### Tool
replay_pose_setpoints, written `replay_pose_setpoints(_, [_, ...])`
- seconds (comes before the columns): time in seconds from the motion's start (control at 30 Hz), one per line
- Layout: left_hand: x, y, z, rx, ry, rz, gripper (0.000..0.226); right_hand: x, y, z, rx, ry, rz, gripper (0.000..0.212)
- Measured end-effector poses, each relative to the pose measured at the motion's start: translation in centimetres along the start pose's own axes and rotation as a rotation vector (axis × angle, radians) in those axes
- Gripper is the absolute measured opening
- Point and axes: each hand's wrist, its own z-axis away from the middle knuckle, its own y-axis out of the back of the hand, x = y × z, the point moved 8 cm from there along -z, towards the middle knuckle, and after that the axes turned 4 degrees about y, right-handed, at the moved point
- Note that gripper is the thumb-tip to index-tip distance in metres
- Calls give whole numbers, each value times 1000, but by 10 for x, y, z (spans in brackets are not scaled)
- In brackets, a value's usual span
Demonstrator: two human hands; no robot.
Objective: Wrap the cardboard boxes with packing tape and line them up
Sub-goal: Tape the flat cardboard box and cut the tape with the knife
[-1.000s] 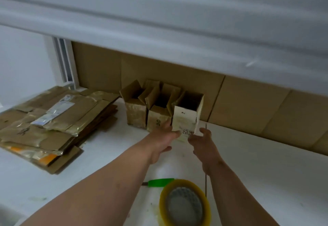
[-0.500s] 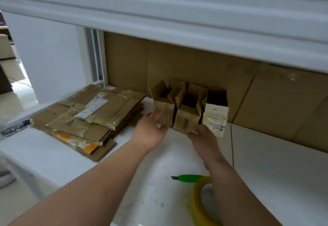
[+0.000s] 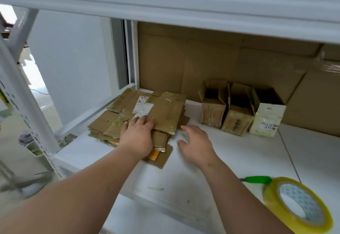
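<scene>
Cardboard boxes are standing in a row of 3 at the back of the white surface (image 3: 230,152), pressed side to side against the brown cardboard sheets lining the wall, all with their top flaps open. The left box (image 3: 213,111) and the middle box (image 3: 238,119) are wearing wrinkled clear tape; the middle one is showing a dark print too blurred to read. The right box (image 3: 267,119) is pale, with a small mark near its rim and black lettering low on its front that you cannot make out for certain.

Your left hand (image 3: 137,138) is lying flat, fingers straight, on the stack of flattened boxes (image 3: 165,112) at the left end of the surface. The top sheet is carrying a white shipping label (image 3: 143,107); its print is too small to read. An orange patch is peeking out under the stack's near corner.

Your right hand (image 3: 196,142) is hovering with fingers loosely spread, holding nothing, just beside the stack's right edge and well left of the boxes.

The roll of yellowish packing tape (image 3: 298,206) is lying at the near right, touching a green-handled cutter (image 3: 257,179). Bare surface is stretching between your hands and the roll. A white shelf is overhanging everything from above.
</scene>
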Motion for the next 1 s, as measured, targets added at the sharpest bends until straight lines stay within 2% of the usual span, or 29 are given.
replay_pose_setpoints(0.2, [-14,-6,-18,21,-23,22,60,-15,-23,12,34,-50,-22,55])
replay_pose_setpoints(0.33, [-13,4,-25,111,-44,-61,50,-18,-27,16,70,-89,-85,58])
replay_pose_setpoints(0.47, [-17,18,-29,252,-82,15,40,-22,-26,14,103,-92,-149,67])
replay_pose_setpoints(0.63, [-25,61,-24,524,-88,395,34,-20,-21,16,154,-158,-234,70])
replay_pose_setpoints(0.73, [-25,86,-18,614,-138,575,31,-19,-15,19,205,-159,-285,68])
replay_pose_setpoints(0.9, [-15,103,15,563,-97,987,20,1,15,32,391,-226,-474,60])
replay_pose_setpoints(1.0, [-10,88,31,422,3,1238,18,21,43,52,560,-250,-568,61])
